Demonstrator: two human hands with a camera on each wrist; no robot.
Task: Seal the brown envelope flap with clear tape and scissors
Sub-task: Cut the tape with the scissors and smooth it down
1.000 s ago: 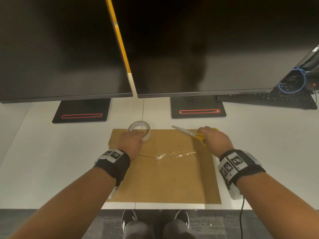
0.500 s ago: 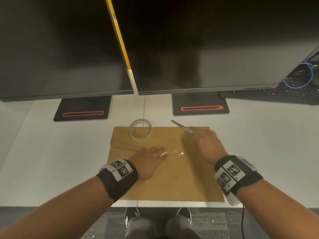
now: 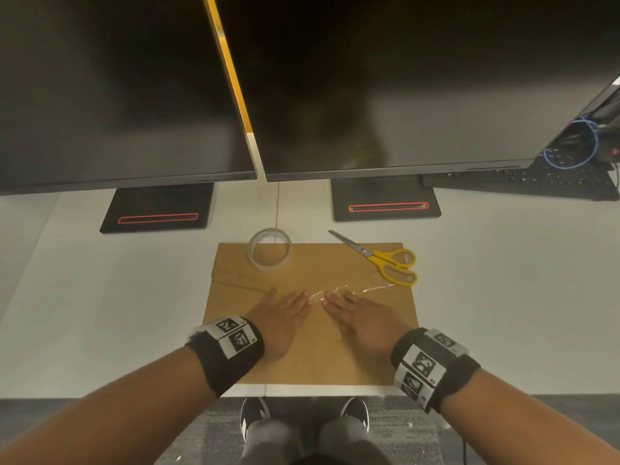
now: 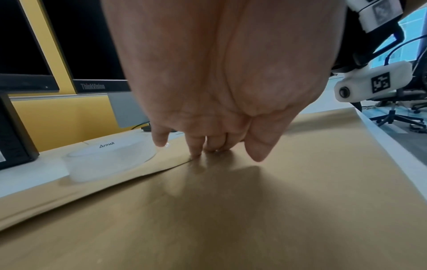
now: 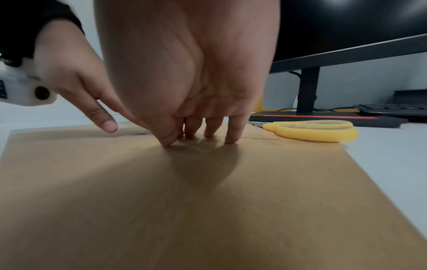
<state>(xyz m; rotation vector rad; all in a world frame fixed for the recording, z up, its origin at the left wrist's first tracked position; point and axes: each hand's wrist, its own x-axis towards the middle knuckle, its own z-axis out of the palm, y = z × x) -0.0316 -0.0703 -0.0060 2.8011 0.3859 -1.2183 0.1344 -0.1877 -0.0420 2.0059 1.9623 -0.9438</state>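
left hand flat, fingers extended | right hand flat | both pressing envelope

Two dark monitors stand side by side on a white desk, each on a black base with a red-edged slot. A yellow panel shows between them. A black keyboard and a blue cable lie far right. Grey carpet lies below; office chairs stand beyond.
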